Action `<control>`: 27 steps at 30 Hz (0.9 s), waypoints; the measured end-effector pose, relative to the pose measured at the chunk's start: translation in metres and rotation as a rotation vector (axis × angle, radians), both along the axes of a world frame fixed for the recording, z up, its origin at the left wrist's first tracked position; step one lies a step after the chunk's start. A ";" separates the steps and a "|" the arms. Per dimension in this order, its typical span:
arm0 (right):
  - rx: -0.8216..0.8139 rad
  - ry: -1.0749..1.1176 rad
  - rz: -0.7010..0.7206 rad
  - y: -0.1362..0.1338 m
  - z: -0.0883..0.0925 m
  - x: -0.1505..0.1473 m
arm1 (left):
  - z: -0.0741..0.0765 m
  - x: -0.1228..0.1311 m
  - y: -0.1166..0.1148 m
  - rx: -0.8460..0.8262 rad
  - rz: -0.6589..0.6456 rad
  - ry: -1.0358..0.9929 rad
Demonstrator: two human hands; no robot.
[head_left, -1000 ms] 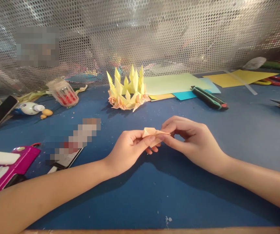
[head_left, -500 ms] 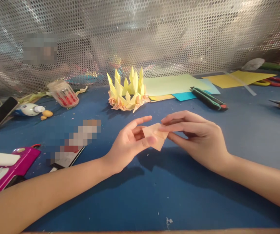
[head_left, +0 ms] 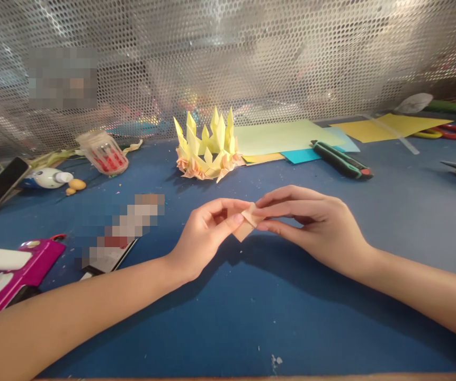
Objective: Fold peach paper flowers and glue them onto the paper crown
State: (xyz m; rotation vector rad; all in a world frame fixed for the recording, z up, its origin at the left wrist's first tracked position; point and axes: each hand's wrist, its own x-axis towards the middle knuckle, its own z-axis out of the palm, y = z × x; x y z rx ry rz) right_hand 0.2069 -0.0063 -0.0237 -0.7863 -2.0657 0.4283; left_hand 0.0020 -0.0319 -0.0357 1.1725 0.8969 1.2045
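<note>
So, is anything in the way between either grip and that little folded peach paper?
Nothing visible is: the left grip and the right grip both already hold the folded paper at their fingertips. The yellow paper crown stands farther back, not between them.

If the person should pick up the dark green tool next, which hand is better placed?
Right, probably. The right hand is nearer to the dark green tool, while the left hand is farther left. Both are on the folded paper, so the right should let go first.
</note>
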 end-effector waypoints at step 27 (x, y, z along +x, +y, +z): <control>-0.102 -0.042 0.124 -0.004 0.000 -0.003 | -0.002 0.000 -0.001 0.008 0.079 0.241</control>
